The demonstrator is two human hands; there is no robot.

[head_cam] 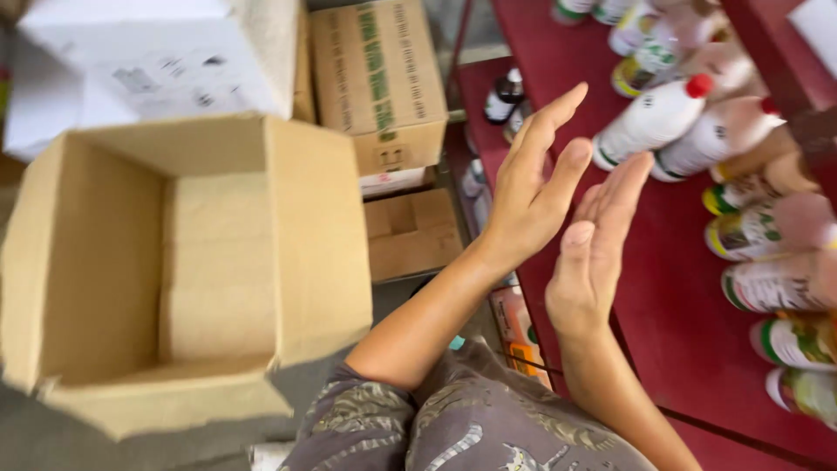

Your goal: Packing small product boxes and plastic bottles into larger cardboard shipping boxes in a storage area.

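While two white red-capped bottles [649, 122] lie near, left hand [532, 187] and right hand [597, 249] hover empty, fingers spread.

White red-capped bottles [649, 122] lying on shelf [671, 296]

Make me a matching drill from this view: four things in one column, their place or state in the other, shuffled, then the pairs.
Things:
1. open cardboard box
2. white bottle with red cap
3. left hand
4. closed carton with green print

Place or state:
A. lying on its side on the red shelf
B. standing shut behind the open one
C. fingers stretched flat, holding nothing
D. flaps up, nothing inside, at the left

Pairs: 1-D, 2-A, 3-C, 4-B
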